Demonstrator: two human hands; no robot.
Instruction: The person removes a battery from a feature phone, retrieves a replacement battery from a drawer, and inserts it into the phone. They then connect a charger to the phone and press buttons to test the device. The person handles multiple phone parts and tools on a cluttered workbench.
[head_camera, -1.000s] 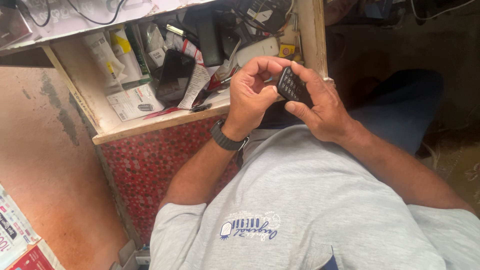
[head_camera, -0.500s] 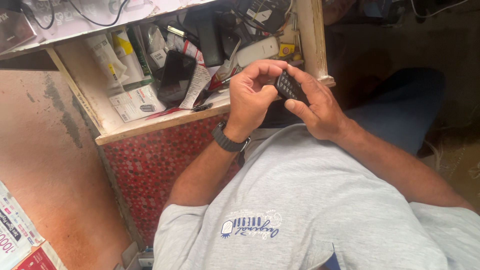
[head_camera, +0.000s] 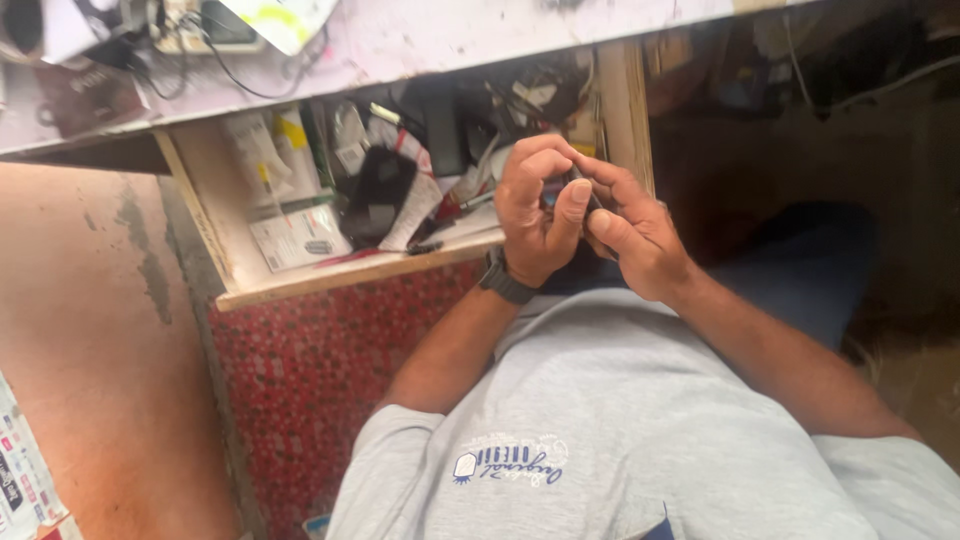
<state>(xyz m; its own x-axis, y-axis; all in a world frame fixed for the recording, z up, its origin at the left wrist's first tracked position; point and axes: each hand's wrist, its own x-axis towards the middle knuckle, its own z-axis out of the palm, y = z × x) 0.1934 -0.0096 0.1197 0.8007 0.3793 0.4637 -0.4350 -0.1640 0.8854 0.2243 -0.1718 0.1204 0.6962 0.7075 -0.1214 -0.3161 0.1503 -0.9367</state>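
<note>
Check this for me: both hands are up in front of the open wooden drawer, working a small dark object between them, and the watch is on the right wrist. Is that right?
One thing is off: the head view shows the dark watch on the left wrist, not the right. The rest stands: the left hand and right hand hold a small dark object before the open wooden drawer.

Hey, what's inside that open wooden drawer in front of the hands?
The wooden drawer holds a black phone-like slab, white packets, tubes and loose wires. Its right end is covered by the left hand and right hand.
</note>
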